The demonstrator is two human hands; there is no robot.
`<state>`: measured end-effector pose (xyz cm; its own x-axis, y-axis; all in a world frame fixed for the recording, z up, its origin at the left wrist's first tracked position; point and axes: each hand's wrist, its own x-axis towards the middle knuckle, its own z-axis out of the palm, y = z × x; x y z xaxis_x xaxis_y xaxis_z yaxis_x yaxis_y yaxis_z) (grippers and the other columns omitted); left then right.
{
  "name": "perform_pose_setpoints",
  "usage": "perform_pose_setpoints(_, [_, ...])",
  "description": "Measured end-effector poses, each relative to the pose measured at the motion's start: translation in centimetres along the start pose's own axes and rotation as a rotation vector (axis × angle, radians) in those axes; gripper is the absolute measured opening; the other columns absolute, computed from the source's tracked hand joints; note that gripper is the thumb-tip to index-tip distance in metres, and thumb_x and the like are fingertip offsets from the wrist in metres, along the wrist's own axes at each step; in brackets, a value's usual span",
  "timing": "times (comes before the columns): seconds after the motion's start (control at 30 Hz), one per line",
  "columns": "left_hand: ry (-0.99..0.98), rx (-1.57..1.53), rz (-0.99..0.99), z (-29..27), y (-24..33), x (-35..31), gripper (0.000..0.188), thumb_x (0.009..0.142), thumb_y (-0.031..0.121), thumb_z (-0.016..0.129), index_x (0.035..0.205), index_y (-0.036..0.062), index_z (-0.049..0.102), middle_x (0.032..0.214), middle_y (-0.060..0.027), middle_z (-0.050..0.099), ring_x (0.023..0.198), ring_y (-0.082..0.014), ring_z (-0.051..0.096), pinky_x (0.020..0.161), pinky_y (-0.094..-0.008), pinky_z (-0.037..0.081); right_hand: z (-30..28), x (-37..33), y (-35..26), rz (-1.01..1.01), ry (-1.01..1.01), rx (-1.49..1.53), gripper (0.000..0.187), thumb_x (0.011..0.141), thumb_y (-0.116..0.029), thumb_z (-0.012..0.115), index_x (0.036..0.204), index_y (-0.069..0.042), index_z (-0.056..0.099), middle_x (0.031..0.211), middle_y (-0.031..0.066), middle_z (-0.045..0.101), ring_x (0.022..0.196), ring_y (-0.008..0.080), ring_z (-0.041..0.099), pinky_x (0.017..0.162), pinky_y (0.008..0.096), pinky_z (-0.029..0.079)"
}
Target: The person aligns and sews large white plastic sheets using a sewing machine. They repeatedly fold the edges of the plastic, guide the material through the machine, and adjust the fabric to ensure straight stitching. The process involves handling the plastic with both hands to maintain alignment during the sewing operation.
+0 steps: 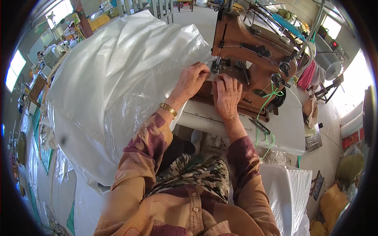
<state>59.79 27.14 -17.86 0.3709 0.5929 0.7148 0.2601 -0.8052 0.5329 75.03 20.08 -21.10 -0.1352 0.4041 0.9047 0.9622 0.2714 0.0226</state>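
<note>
A brown sewing machine (258,51) stands on a white table, its needle and presser foot (215,65) just beyond my fingers. My left hand (191,80), with a gold watch at the wrist, pinches the edge of a large white plastic sheet (118,74) left of the presser foot. A narrow strip of that sheet shows between the two hands. My right hand (227,94) is closed, its bent fingers on the sheet's edge in front of the needle; the fingertips are partly hidden. Most of the sheet spreads in folds over the left side.
A ruler scale (204,118) runs along the near edge of the white table (289,133). Green string (271,94) hangs from the machine, and small dark snips (260,126) lie by its base. More white sheeting (279,188) hangs at the lower right. Yellow sacks (332,202) lie on the floor.
</note>
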Motion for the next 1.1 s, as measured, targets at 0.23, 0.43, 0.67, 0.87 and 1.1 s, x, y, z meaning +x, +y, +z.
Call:
perform_pose_setpoints(0.23, [-0.176,-0.409,-0.493,-0.2,-2.5,0.7,0.007,0.085,0.008,0.07,0.088,0.0014,0.068,0.079,0.0012,0.066,0.074,-0.0066,0.057,0.068,-0.024,0.046,-0.8,0.0,-0.6,0.042,-0.012,-0.022,0.028,0.081,-0.021,0.074,0.105,-0.014,0.064,0.109,0.0018,0.057,0.102,0.0237,0.055,0.098,0.0496,0.034])
perform_pose_setpoints(0.43, [-0.212,-0.572,-0.599,0.2,-3.6,1.4,0.008,0.084,0.009,0.071,0.087,0.0021,0.068,0.082,0.0016,0.066,0.076,-0.0064,0.056,0.071,-0.0217,0.046,-0.9,0.2,-0.8,0.086,-0.036,-0.055,0.031,0.081,-0.026,0.075,0.106,-0.014,0.063,0.111,0.0018,0.056,0.109,0.0235,0.053,0.102,0.054,0.03])
perform_pose_setpoints(0.67, [-0.23,-0.595,-0.578,0.8,-4.3,2.1,0.008,0.084,0.008,0.07,0.089,0.0026,0.067,0.084,0.0011,0.065,0.078,-0.0074,0.057,0.074,-0.022,0.046,-0.9,0.2,-0.8,0.116,-0.068,-0.077,0.039,0.078,-0.032,0.075,0.11,-0.014,0.062,0.112,0.0033,0.056,0.11,0.0254,0.052,0.102,0.0541,0.03])
perform_pose_setpoints(0.87, [-0.234,-0.652,-0.546,1.0,-5.0,2.5,0.007,0.084,0.005,0.069,0.089,0.003,0.066,0.085,0.0008,0.064,0.081,-0.0082,0.057,0.078,-0.0233,0.046,-0.9,0.3,-0.9,0.1,-0.107,-0.093,0.047,0.077,-0.037,0.074,0.112,-0.009,0.06,0.114,0.0064,0.055,0.109,0.0269,0.051,0.097,0.0505,0.033])
perform_pose_setpoints(1.1, [-0.136,-0.655,-0.554,1.4,-5.1,2.6,0.005,0.08,0.0,0.069,0.083,0.0026,0.066,0.08,-0.0011,0.065,0.077,-0.0101,0.06,0.073,-0.0241,0.049,-0.8,0.5,-1.0,0.113,-0.121,-0.145,0.054,0.076,-0.044,0.072,0.113,-0.007,0.059,0.114,0.0071,0.054,0.108,0.0267,0.051,0.094,0.0485,0.034])
